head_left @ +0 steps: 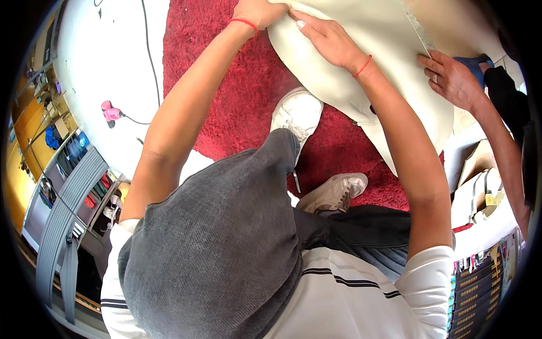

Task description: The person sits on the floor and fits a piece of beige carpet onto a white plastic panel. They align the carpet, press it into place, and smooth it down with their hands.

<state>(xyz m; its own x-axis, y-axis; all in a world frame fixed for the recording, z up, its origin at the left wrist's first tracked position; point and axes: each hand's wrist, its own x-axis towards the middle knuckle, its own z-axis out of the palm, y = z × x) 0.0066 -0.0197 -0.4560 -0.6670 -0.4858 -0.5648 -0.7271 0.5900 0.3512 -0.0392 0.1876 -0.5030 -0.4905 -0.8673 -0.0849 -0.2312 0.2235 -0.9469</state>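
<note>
A large cream leather-like sheet [361,90] spreads across the upper right, with a curved edge and a seam line near the top. My left hand [261,12], with a red string at the wrist, is closed at the sheet's upper left edge, its fingertips partly hidden. Just right of it, my right hand [333,42] grips the same edge with thumb and fingers close to the seam; another red string circles that wrist. Farther right, a co-worker's hand [451,79] wearing a ring rests on the sheet by a pale strip along its border.
Beneath the sheet lies a red shaggy rug [237,101], where my white shoes [298,113] stand. A pink corded tool [110,113] sits on the white floor at left, its cable running upward. Metal shelving [68,209] fills the left side; cardboard packaging [480,164] and stacked dark boxes [474,296] are at right.
</note>
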